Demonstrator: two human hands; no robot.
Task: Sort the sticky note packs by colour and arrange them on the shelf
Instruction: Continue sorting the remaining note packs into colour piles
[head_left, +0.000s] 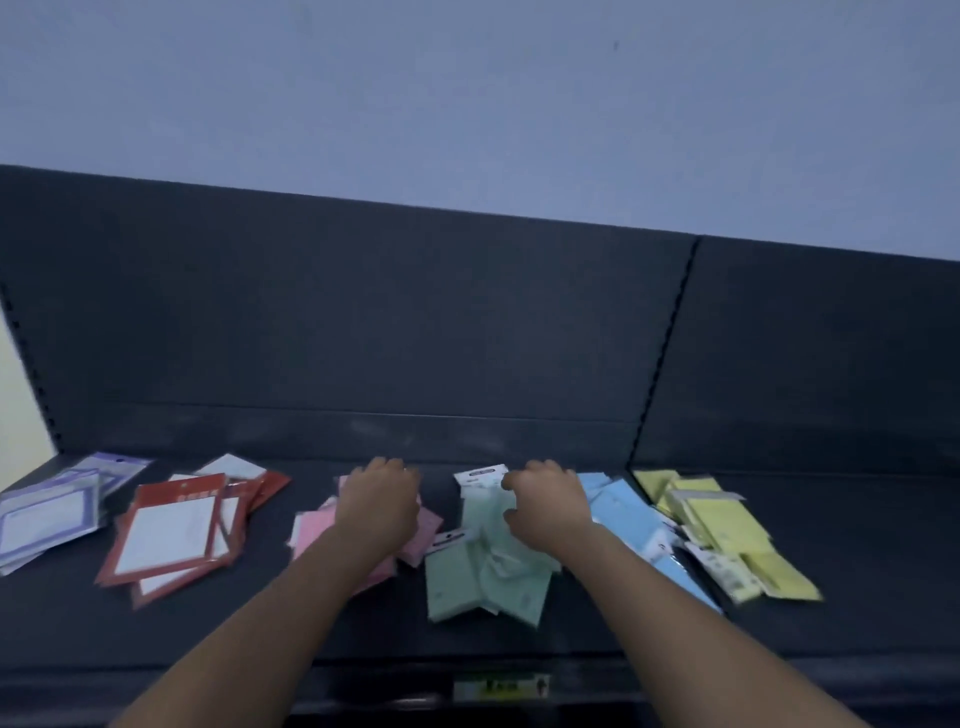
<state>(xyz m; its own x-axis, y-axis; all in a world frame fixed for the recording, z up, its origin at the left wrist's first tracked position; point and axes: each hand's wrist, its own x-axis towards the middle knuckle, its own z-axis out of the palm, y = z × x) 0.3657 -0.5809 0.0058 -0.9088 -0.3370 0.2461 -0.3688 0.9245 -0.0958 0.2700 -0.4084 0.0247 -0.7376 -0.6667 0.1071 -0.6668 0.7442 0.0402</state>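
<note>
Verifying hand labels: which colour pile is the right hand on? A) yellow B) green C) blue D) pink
B: the right hand curls onto the green sticky note packs. The blue sticky note packs lie just to its right, and the left hand is on the pink sticky note packs.

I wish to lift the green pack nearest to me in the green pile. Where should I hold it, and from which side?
I would pinch the green pack at its near left corner, coming from the front left. It lies flat; those edges sit free on the shelf, while other green packs overlap its right side.
</note>
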